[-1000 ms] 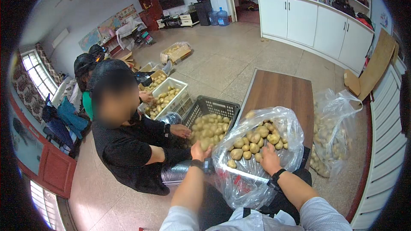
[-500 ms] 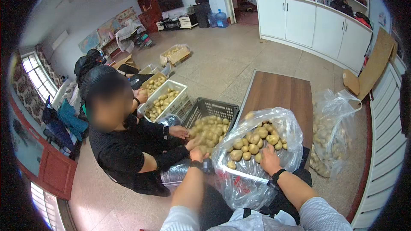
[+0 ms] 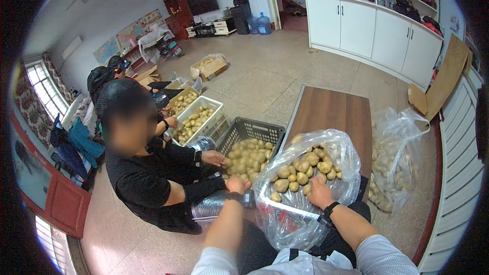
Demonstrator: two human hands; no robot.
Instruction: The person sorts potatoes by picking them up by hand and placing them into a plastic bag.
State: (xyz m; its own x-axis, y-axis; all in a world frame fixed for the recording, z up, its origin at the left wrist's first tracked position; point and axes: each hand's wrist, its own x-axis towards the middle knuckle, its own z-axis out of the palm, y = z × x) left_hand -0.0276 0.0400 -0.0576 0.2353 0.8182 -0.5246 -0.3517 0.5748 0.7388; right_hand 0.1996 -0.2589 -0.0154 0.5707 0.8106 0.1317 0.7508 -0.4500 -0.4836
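My left hand is at the near edge of the dark grey crate, beside its potatoes; blur hides its fingers and anything in them. My right hand reaches into a clear plastic bag lining a white-rimmed container, its fingers against the potatoes there. Whether it grips one is hard to make out. A co-worker's hand hangs over the left side of the grey crate.
The co-worker sits close on my left, with a white crate of potatoes beyond. A wooden table stands ahead. On the right are a filled plastic bag and cardboard. White cabinets line the back.
My left hand has moved slightly down and toward me at the crate's near edge. My right hand has shifted slightly among the potatoes. The co-worker has leaned back to the left.
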